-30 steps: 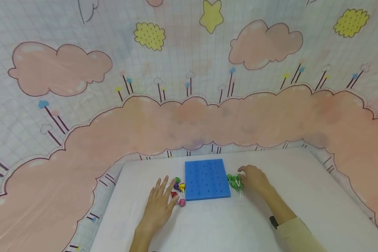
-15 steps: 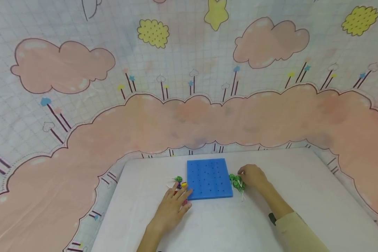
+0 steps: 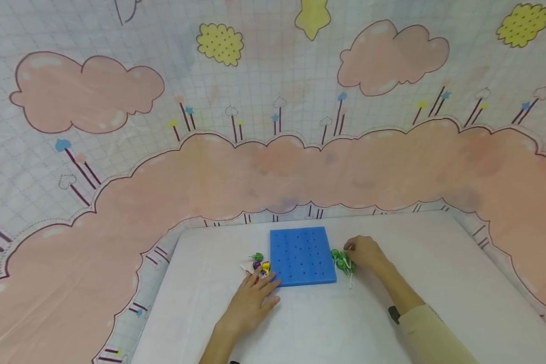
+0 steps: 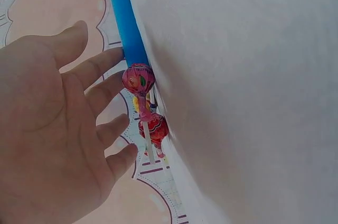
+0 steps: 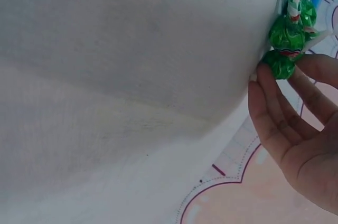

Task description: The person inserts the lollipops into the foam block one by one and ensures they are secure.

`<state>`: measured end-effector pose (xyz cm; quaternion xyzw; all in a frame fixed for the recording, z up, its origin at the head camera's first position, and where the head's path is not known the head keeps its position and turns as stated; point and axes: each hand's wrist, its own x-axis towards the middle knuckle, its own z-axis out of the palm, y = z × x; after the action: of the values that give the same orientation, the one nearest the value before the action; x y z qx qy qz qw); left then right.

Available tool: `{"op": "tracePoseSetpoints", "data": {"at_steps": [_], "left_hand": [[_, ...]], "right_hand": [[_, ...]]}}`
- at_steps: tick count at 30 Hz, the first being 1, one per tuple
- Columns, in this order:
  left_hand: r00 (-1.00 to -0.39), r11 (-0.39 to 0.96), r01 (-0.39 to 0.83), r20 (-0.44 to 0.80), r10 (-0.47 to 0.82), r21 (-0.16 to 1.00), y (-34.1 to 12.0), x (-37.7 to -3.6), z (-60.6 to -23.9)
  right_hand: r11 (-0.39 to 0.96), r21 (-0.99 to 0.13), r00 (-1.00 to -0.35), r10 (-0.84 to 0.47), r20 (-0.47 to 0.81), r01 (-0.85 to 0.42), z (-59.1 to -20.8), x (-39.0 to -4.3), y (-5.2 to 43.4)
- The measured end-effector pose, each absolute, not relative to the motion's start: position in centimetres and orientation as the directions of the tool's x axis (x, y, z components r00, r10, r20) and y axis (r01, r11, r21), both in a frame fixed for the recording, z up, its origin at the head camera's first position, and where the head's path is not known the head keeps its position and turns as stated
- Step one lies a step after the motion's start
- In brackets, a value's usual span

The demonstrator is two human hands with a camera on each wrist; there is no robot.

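The left hand (image 3: 250, 303) is lying flat on the white bench (image 3: 437, 283), fingers (image 4: 100, 65) spread and holding nothing, tips touching the blue board (image 3: 303, 255) beside the mixed lollipops (image 3: 260, 265) (a pink one (image 4: 138, 79) nearest). The right hand (image 3: 366, 253) is reaching into the green lollipops (image 3: 343, 263) just right of the board, fingertips (image 5: 264, 84) pinching one green lollipop (image 5: 278, 64).

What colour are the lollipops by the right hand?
Green lollipops, all of them; clearest in the right wrist view.

Blue pegboard (image 3: 302, 255), green lollipops (image 3: 343, 262)
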<state>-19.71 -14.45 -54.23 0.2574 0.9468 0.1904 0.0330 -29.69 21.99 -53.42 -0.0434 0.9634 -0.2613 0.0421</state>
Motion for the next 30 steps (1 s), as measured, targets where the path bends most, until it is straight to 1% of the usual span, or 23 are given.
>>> {"op": "tracePoseSetpoints", "data": {"at_steps": [6,15,20,25,30], "left_hand": [[-0.864,0.803,0.466,-0.005,0.504,0.370,-14.8,-19.7,-54.4],[-0.864,0.794,0.473,0.025,0.503,0.382,-15.0,-19.4,-54.6],[-0.867,0.804,0.469,0.016,0.499,0.365,-15.0,-19.6,-54.6],[-0.857,0.800,0.493,0.036,0.514,0.342,-14.6,-19.9,-54.9],[-0.860,0.802,0.492,0.049,0.508,0.339,-14.4,-19.8,-55.3]], "right_hand": [[0.840,-0.538,-0.992,-0.114,-0.053,-0.068,-53.7,-30.0,21.9],[0.821,-0.570,-0.994,-0.090,-0.069,-0.034,-53.6,-30.1,22.0],[0.804,-0.590,-0.996,-0.084,0.015,-0.077,-52.9,-29.4,22.3],[0.765,-0.626,-0.988,-0.096,0.121,-0.151,-51.7,-28.9,22.1],[0.735,-0.646,-0.977,-0.115,0.178,-0.204,-50.9,-28.8,20.8]]}}
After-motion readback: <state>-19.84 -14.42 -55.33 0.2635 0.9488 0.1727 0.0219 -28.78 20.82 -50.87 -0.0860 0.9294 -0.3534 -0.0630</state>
